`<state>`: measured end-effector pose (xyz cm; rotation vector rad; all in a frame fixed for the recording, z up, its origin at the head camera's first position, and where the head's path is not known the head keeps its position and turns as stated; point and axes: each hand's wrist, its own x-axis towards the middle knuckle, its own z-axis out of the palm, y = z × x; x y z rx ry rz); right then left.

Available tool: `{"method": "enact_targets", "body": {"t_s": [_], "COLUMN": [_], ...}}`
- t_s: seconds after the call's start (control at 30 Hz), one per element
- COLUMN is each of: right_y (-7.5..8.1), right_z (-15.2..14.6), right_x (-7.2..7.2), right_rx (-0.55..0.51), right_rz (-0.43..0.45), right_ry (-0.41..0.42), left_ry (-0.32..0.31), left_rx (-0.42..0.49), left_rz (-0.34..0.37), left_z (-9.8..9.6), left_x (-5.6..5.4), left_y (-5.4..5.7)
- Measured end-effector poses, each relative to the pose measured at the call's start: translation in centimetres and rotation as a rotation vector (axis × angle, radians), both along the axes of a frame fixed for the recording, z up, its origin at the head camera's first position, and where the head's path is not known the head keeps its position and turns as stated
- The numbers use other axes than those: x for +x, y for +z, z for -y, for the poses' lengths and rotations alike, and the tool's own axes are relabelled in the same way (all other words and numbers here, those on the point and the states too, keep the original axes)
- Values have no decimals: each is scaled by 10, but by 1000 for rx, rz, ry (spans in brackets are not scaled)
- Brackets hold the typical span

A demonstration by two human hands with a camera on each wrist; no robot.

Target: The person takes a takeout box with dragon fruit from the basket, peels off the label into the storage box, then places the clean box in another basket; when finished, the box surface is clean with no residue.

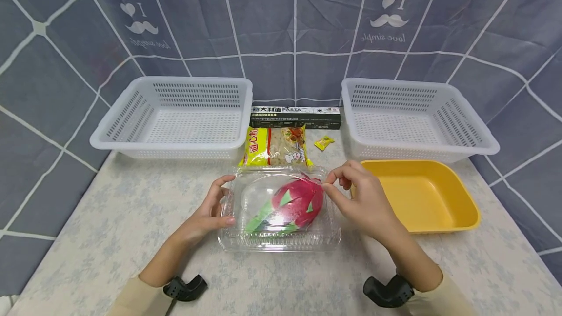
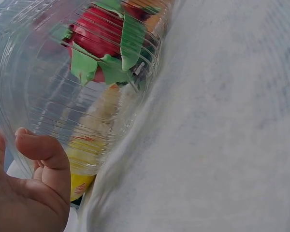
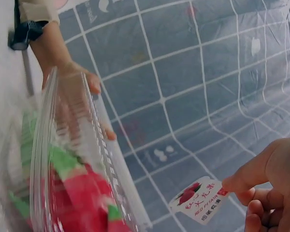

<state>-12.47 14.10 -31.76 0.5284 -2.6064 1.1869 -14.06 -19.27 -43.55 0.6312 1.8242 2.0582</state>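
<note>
Clear plastic box (image 1: 252,191): landmark; dragon fruit (image 1: 303,201) inside, mostly its right half. Left hand (image 1: 204,216): at the box's left edge, thumb and fingers gripping the rim. Right hand (image 1: 362,204): by the box's far right corner, pinching a printed label (image 3: 195,200). Pasta bag (image 1: 281,148): just behind the box. Likely hazards: label creasing or catching askew, from a fingertip-only pinch; box skidding, should the left hold slacken.

A dragon fruit (image 1: 303,199) is enclosed in a container (image 1: 250,194) on the worktop (image 1: 110,238). Behind it, a bag (image 1: 281,148) — with a sweet (image 1: 324,143) at its right — is backed by a box (image 1: 298,119), flanked by a left basket (image 1: 175,147) and a right basket (image 1: 421,148), the latter fronted by a tub (image 1: 421,208).
</note>
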Motion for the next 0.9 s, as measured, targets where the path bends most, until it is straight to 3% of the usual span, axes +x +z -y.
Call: {"method": "enact_targets", "body": {"t_s": [0.5, 0.9], "right_y": [-10, -19], "right_z": [-51, -81], "right_x": [5, 8], "right_rx": [76, 81], "right_rz": [-1, 13], "right_ry": [-204, -286], "left_ry": [4, 16], "left_rx": [-2, 0], "left_rz": [4, -12], "left_z": [-1, -1], "left_x": [1, 1], "left_y": [0, 1]}}
